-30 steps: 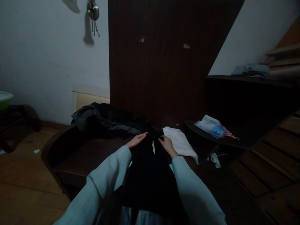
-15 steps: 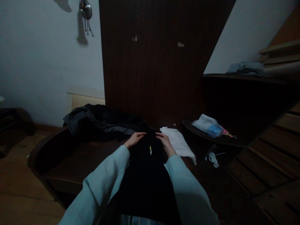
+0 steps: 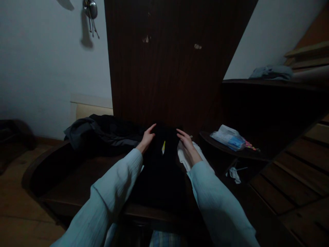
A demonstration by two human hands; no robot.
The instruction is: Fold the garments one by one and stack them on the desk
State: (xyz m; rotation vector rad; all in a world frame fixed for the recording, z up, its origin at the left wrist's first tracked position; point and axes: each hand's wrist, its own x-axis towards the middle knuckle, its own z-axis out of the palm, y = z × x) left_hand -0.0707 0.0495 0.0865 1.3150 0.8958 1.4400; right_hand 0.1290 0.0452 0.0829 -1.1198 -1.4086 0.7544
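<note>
A dark black garment [image 3: 161, 175] lies stretched over the wooden bench, with a small yellow-and-white tag [image 3: 163, 147] near its far end. My left hand [image 3: 147, 139] grips its far left edge, index finger pointing inward. At the far right edge my right hand [image 3: 187, 144] has hold of the same garment, with thumb and finger close together. Dim light hides the cloth between the fingertips. Under my right wrist, a folded white cloth [image 3: 183, 156] is partly covered.
Dark and grey clothes [image 3: 102, 132] are heaped on the left of the bench [image 3: 61, 185]. A brown panel [image 3: 164, 75] rises behind. At right, a shelf holds a clear plastic packet [image 3: 228, 137]; folded cloth [image 3: 271, 72] lies on the top.
Both hands have moved forward and slightly apart, and the black garment has shifted away from me with them. The bench's front edge now shows. My right arm covers more of the white cloth.
</note>
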